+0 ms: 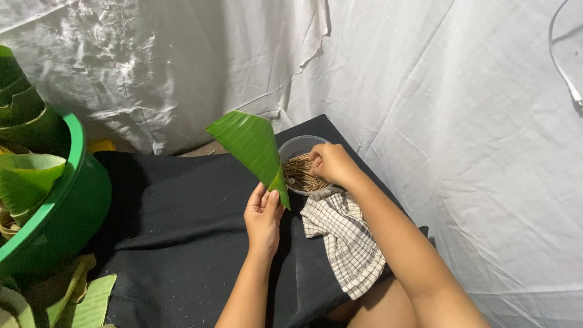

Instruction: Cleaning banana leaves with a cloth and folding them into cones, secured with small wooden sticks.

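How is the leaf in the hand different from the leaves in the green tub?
The held leaf is a single piece folded to a narrow point, pinched up in the air by the left hand. The tub leaves are many, curled and stacked inside the green tub, with no hand on them. The held leaf looks smooth and bright; some tub leaves look paler. Both are green.

Left hand (263, 214) pinching the narrow tip of a folded green banana leaf (252, 146), held upright over a black cloth (176, 225). Right hand (331, 163) reaching into a clear bowl (294, 146) of thin sticks (302, 176) near the cloth's far edge, beside a checked towel (346, 243).
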